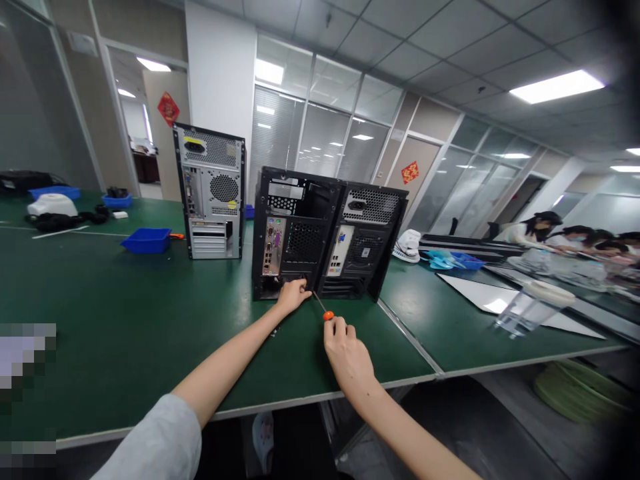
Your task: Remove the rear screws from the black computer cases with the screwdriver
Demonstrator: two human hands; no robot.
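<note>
Two black computer cases stand side by side on a green table, their backs facing me. At the lower rear of the left computer case [300, 263], my left hand [294, 295] is closed, its fingers at the slot area; whatever they pinch is hidden. My right hand [347, 350] is wrapped round the orange handle of a screwdriver [329, 315]. The screwdriver's thin shaft slants up and left, its tip close to my left fingertips. Touching the left case is the right computer case [367, 237], with a power supply at its top and a port panel below.
A grey computer tower [213, 193] stands behind to the left, near a blue tray [147, 240]. On the green table [150, 333], a clear container [535, 307] sits at right by a white sheet [470, 293]. Several people [537, 227] sit at the far right.
</note>
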